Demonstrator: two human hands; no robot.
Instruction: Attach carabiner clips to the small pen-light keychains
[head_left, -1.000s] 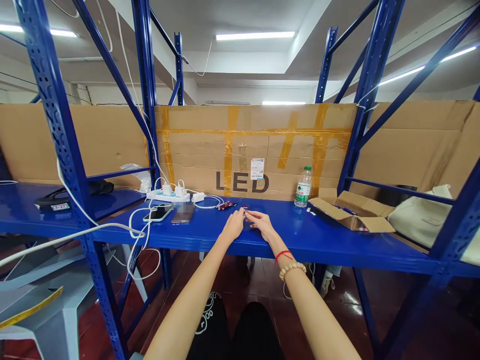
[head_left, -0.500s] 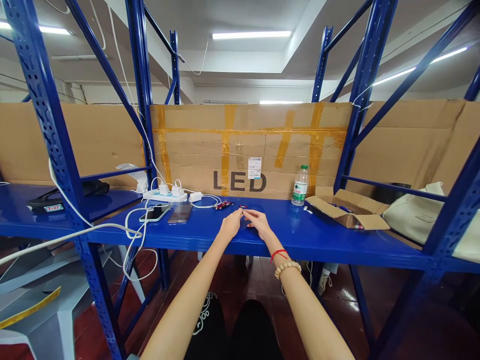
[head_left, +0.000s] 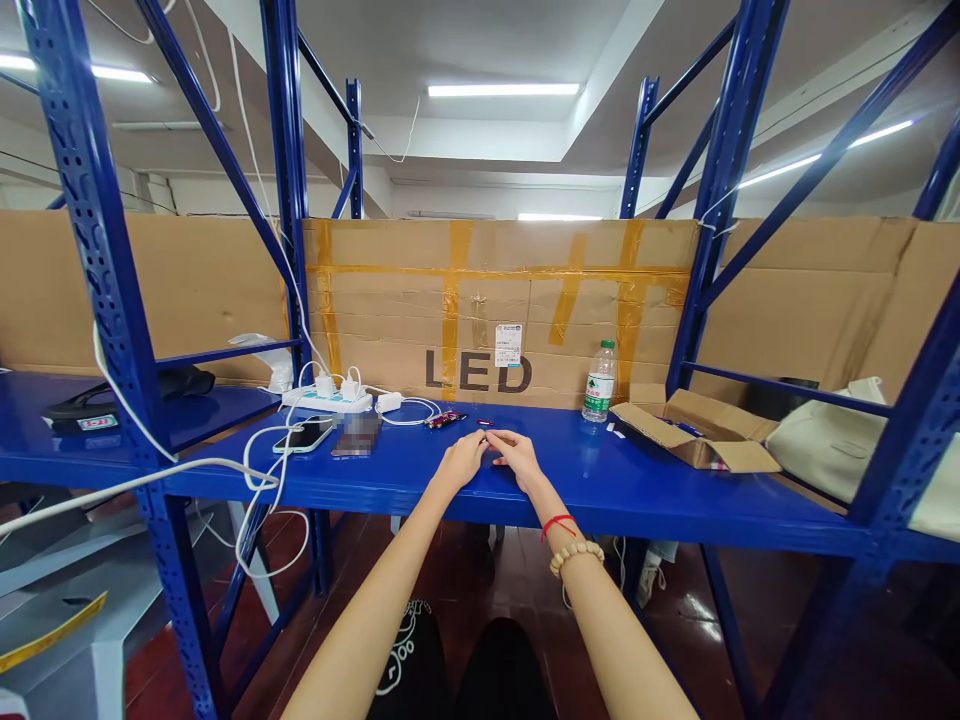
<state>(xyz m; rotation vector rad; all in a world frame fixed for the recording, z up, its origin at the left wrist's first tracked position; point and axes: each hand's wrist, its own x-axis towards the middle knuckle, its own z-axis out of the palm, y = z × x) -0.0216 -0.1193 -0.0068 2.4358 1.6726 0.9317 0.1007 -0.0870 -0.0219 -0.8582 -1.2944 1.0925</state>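
Head view: over the last second little had changed. The left hand and the right hand had stayed side by side near the front edge of the blue shelf, fingertips meeting at the middle. They had only settled lower and flatter onto the shelf than a moment before, while the whole scene slid slightly in the frame as the head moved.

Each grip was drawn in at the fingertips. A pale speck showed between the two hands, but it was too small to tell whether either grip pinched it or merely rested beside it.

The small red piece lay on the shelf at 12 o'clock from the fingertips, just beyond them and not touched, where it had lain before. The dark red bundle sat at 11 o'clock, near but apart and unmoved. As I judged it, the fine fingertip work was going on in place, with nothing newly picked up or put down.

Further off, the phone and the power strip lay at 10 o'clock with white cables. The water bottle stood upright at 2 o'clock, and the open cardboard box lay at 3 o'clock. The cardboard sheet marked LED stood behind them all.
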